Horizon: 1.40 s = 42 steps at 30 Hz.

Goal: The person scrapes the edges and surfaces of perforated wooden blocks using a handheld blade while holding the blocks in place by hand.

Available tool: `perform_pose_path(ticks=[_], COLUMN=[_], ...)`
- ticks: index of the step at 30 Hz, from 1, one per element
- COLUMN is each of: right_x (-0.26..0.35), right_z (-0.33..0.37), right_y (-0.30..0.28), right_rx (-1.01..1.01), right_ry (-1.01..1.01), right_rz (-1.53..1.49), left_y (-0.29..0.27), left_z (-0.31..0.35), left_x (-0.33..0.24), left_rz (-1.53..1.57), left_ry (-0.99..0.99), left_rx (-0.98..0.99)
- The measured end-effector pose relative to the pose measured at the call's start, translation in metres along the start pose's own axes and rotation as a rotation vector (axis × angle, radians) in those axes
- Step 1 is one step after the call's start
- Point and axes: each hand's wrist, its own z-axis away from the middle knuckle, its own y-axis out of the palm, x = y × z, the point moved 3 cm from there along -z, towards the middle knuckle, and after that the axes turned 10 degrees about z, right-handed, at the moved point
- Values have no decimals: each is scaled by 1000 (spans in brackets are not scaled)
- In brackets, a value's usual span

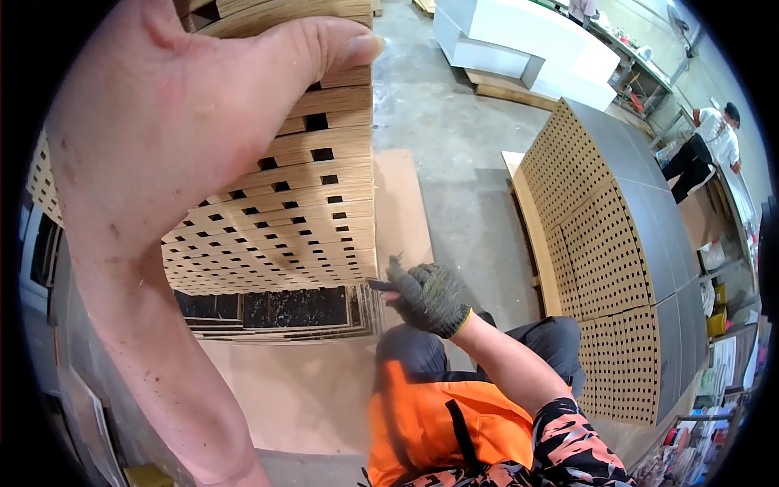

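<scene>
My left hand (174, 114), bare, looms large over the light wood-coloured boards (276, 219) with rows of square holes. Its thumb is stretched out across their upper part; the other fingers are out of sight, and whether it presses on the wood I cannot tell. My right hand (430, 299), in a dark grey knitted glove, is closed at the boards' lower right corner. A small dark flat piece (381, 286) sticks out from its fingers toward the wood. Below the boards, a dark surface with pale debris (284, 308) shows above several thin stacked sheets (276, 333).
Brown sheeting (300, 398) lies on the floor under the stack. To the right stands another stack of perforated panels (608, 284) with dark grey faces (657, 211), on a pallet. A large white block-shaped piece (519, 49) stands at the back. A person (710, 146) works by a bench at far right.
</scene>
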Motion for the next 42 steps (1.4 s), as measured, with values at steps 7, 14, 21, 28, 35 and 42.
perform_pose_path(ticks=[7,14,21,28,35,42], right_x=[-6,-10,-12,-14,-17,-17], right_z=[-6,-11,-7,-12,-14,-14], right_y=[-3,-8,-8,-13,-12,-10], right_rx=[19,16,2,9,29,9], right_ry=[-29,-95,-75,-144,-182,-206], right_rz=[37,84,44,104,159,209], left_y=[1,-1,1,5,8,7], left_z=[0,-1,-1,1,4,7], left_x=[-1,-2,-3,-6,-7,-4], left_rz=[15,12,14,49,77,102], left_ry=[-17,-39,-76,-157,-311,-443], left_rx=[-8,-13,-12,-14,-13,12])
